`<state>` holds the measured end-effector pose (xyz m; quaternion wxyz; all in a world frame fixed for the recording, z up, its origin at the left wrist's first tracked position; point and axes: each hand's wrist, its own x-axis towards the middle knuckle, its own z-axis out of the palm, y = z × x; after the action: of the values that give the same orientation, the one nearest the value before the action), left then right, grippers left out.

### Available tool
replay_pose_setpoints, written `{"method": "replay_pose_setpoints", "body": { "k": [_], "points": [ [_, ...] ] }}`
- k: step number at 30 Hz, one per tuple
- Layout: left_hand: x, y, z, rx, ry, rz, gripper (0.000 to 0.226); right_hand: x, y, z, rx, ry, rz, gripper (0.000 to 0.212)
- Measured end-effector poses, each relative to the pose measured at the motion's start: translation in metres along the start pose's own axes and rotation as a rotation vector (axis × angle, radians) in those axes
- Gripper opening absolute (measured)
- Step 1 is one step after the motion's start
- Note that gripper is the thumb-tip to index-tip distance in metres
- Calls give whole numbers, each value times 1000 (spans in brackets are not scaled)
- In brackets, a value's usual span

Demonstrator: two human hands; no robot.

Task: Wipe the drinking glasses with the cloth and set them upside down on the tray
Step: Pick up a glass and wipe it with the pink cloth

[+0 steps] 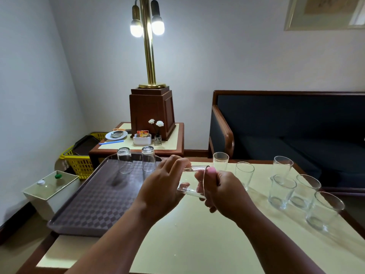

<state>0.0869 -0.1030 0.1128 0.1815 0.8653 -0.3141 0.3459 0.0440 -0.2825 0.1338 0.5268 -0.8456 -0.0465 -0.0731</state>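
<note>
Left hand [160, 186] and right hand [225, 194] gripped a clear drinking glass [190, 179] sideways; a slip might shatter it on the cream tabletop [187, 236].

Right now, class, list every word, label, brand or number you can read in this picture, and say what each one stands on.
No text here can be read.
Packets in the white holder on the side table: coloured print, too blurred to read.
Framed picture on the wall: no legible writing.
Held glass and tray: no markings seen.
</note>
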Motion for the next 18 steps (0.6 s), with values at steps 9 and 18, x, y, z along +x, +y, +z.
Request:
{"method": "replay_pose_setpoints", "body": {
  "k": [9,18],
  "points": [
    [-12,-22,2,-266,-300,-5,49,-2,-5,-4,-542,-101,-498,17],
    [-9,6,6,136,85,-103,44,-5,-6,17,209,-100,214,17]
  ]
}}
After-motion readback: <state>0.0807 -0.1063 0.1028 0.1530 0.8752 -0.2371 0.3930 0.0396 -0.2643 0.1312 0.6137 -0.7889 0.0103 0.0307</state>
